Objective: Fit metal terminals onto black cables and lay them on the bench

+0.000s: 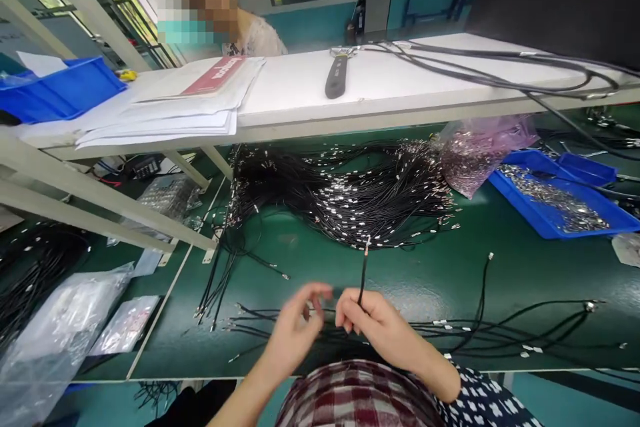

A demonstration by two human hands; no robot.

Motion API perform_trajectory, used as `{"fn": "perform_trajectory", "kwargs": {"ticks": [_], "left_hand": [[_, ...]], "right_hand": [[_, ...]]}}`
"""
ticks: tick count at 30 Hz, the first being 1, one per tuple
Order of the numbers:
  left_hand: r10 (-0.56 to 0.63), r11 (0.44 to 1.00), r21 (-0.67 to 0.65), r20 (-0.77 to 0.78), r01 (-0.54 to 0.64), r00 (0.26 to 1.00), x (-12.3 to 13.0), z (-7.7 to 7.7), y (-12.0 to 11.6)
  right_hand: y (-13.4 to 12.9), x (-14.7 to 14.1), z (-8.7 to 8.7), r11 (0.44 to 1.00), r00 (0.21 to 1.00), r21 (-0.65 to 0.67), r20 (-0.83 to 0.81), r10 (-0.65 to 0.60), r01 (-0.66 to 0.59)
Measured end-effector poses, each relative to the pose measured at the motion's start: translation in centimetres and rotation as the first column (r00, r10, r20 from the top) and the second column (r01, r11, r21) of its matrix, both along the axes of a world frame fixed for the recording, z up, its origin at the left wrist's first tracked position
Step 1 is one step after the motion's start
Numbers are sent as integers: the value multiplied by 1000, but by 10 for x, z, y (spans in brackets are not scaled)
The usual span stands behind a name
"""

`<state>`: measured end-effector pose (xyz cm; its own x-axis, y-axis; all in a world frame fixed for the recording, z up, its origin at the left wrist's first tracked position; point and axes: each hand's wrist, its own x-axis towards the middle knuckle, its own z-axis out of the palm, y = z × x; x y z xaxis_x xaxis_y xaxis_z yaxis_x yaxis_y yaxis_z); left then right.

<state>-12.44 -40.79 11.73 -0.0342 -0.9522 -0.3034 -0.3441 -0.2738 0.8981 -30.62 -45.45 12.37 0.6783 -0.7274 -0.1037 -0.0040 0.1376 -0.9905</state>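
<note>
My right hand (375, 320) is closed around a thin black cable (363, 277), whose metal-tipped end points up and away from me. Just to its left is my left hand (297, 324), its fingers loosely curved and slightly blurred, with a gap between thumb and forefinger and nothing clearly held. Under and beside both hands, several loose black cables (500, 327) with small white labels lie along the table's near edge. Beyond them spreads a large bundle of black cables (345, 194) with metal ends and white labels.
A blue tray (545, 224) of small metal parts and a pink bag (470, 154) of parts stand at right. Overhead, a white shelf (290, 90) holds an adjustable wrench (337, 74), papers (165, 120) and a blue bin (65, 94). Plastic bags (65, 314) lie left. A person (257, 34) is beyond.
</note>
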Motion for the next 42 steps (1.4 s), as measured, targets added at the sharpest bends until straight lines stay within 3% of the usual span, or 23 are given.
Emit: {"fn": "perform_trajectory", "kwargs": {"ticks": [1, 3, 6, 10, 15, 19, 23, 25, 28, 33, 39, 42], "left_hand": [[55, 998, -42, -38, -56, 998, -3, 18, -7], [52, 996, -62, -144, -61, 988, -13, 47, -18], [52, 998, -21, -246, -58, 968, -33, 65, -24], [123, 992, 24, -347, -123, 930, -44, 61, -15], [-39, 999, 6, -253, 42, 967, -43, 70, -6], [-109, 993, 20, -257, 118, 960, -48, 77, -3], [-94, 995, 10, -240, 99, 966, -48, 78, 1], [-101, 995, -9, -239, 102, 966, -48, 78, 3], [-130, 991, -41, -251, 124, 959, -47, 79, 5], [-145, 989, -48, -188, 138, 971, -47, 78, 6], [-155, 988, -25, -82, 154, 984, -44, 75, 2], [-161, 986, 19, -73, 163, 984, -45, 70, -1]], "right_hand": [[8, 1, 1, 999, 999, -27, -34, 35, -36], [20, 5, 4, 993, 992, -88, -99, 73, -82], [28, 4, 8, 978, 983, -196, -183, 32, -68], [15, -17, 21, 981, 959, -178, -283, 30, -84], [-15, -43, 53, 957, 965, -250, -180, -193, 145], [-22, -39, 69, 967, 984, -241, -133, -120, 85], [-24, -32, 62, 999, 999, -3, -41, -35, 35], [-25, -31, 55, 990, 999, 137, 47, 12, -18], [-25, -32, 48, 980, 993, 197, 116, 19, -42], [-24, -37, 53, 991, 990, 114, 129, 49, -64], [-23, -38, 68, 976, 1000, -218, -11, 27, -29], [-19, -35, 65, 957, 998, -290, -58, 6, -22]]}}
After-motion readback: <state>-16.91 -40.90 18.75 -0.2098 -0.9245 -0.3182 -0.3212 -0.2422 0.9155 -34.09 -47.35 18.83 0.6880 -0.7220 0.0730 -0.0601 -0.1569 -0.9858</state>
